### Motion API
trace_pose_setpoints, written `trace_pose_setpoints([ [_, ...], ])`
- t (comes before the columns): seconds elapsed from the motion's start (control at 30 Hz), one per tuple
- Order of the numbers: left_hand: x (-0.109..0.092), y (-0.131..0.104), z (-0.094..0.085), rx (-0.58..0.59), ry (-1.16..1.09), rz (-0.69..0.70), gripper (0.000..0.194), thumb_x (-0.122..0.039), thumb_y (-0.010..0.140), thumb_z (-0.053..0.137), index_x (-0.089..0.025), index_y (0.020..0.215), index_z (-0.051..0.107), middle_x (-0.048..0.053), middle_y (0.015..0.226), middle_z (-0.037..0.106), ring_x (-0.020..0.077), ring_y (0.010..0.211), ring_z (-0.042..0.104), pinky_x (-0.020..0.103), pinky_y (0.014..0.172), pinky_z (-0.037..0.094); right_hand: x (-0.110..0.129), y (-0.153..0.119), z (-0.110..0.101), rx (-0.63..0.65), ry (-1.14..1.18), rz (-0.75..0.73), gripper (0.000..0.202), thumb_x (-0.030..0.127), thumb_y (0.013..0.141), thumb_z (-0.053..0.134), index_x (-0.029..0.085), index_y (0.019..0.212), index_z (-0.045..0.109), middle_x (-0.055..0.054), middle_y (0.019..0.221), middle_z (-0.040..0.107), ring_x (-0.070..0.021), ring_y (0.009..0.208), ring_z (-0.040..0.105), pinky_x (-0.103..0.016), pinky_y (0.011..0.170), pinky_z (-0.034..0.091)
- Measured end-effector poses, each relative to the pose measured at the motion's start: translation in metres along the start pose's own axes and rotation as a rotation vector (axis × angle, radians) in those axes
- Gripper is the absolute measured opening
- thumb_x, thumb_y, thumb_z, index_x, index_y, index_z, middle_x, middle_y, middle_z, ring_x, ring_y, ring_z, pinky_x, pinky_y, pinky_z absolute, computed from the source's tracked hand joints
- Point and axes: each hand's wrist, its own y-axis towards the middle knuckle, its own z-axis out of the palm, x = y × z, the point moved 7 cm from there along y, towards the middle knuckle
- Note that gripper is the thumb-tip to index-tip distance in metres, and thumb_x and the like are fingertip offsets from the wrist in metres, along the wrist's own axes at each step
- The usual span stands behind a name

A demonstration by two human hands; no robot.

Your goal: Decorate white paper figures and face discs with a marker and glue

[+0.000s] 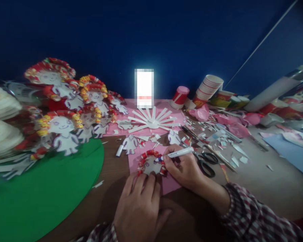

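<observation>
A round white paper face (151, 167) ringed with red and gold paper curls lies on pink paper (172, 185) in front of me. One purple eye shows on its left side. My right hand (187, 169) grips a white marker (179, 153), its purple tip touching or just above the face's upper right. My left hand (140, 201) lies flat with fingers stretched out over the face's lower edge, hiding that part. Just beyond, a cut-out paper dress body (130, 144) lies beside a small white marker cap (120, 151).
Black-handled scissors (206, 164) and paper scraps (236, 161) lie right of my hand. Finished-looking paper dolls (63, 127) stand at left by a green disc (65, 188). A white fringed paper piece (152, 122), stacked paper cups (209, 89) and a lit screen (144, 87) are behind.
</observation>
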Motion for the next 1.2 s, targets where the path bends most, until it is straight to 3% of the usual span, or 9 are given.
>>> trace_pose_setpoints([
  [0.23,0.000,0.000,0.000,-0.022,0.014,0.022,0.049,-0.056,0.080,0.053,-0.017,0.106,0.066,0.008,0.109,0.065,0.0279,0.101,0.052,0.047,0.097,0.032,0.002,0.001,-0.001,-0.018,-0.093,-0.057,0.009,0.025,0.084,0.050,0.019,0.079,0.056,-0.001,0.068,0.060,-0.0122,0.058,0.054,-0.022,0.055,0.043],
  [0.53,0.001,0.000,0.001,-0.012,0.004,0.010,0.048,-0.055,0.081,0.053,-0.016,0.107,0.065,0.008,0.111,0.064,0.0275,0.102,0.051,0.047,0.098,0.031,-0.004,-0.001,-0.001,-0.023,-0.052,-0.012,0.013,0.027,0.086,0.049,0.019,0.077,0.053,0.002,0.057,0.054,-0.0106,0.049,0.048,-0.021,0.048,0.038],
  [0.73,0.000,0.000,0.001,-0.020,0.018,0.045,0.050,-0.057,0.081,0.052,-0.016,0.107,0.065,0.008,0.111,0.064,0.0276,0.101,0.051,0.046,0.097,0.031,0.000,0.000,-0.003,-0.028,-0.123,-0.043,0.011,0.027,0.085,0.051,0.019,0.078,0.055,0.000,0.063,0.057,-0.0112,0.054,0.051,-0.022,0.051,0.039],
  [0.93,0.000,0.001,0.000,-0.028,0.017,0.034,0.050,-0.056,0.081,0.052,-0.015,0.106,0.065,0.008,0.109,0.063,0.0273,0.102,0.050,0.046,0.097,0.031,-0.012,-0.002,-0.003,-0.093,0.166,0.105,0.011,0.026,0.086,0.050,0.019,0.076,0.052,0.004,0.055,0.051,-0.0091,0.047,0.046,-0.019,0.044,0.036],
  [1.03,0.000,0.000,-0.002,-0.032,0.019,0.026,0.047,-0.055,0.079,0.055,-0.016,0.104,0.066,0.008,0.109,0.063,0.0272,0.101,0.051,0.046,0.097,0.031,-0.017,-0.003,-0.006,-0.165,0.271,0.100,0.012,0.027,0.087,0.050,0.019,0.077,0.052,0.004,0.059,0.050,-0.0080,0.048,0.044,-0.018,0.044,0.035],
  [1.2,-0.001,0.002,-0.006,-0.062,0.025,0.018,0.047,-0.054,0.077,0.058,-0.015,0.100,0.068,0.007,0.104,0.067,0.0271,0.098,0.054,0.045,0.096,0.032,-0.013,-0.003,-0.004,-0.156,0.346,0.080,0.011,0.025,0.086,0.051,0.019,0.078,0.053,0.004,0.056,0.049,-0.0076,0.045,0.042,-0.018,0.041,0.032],
])
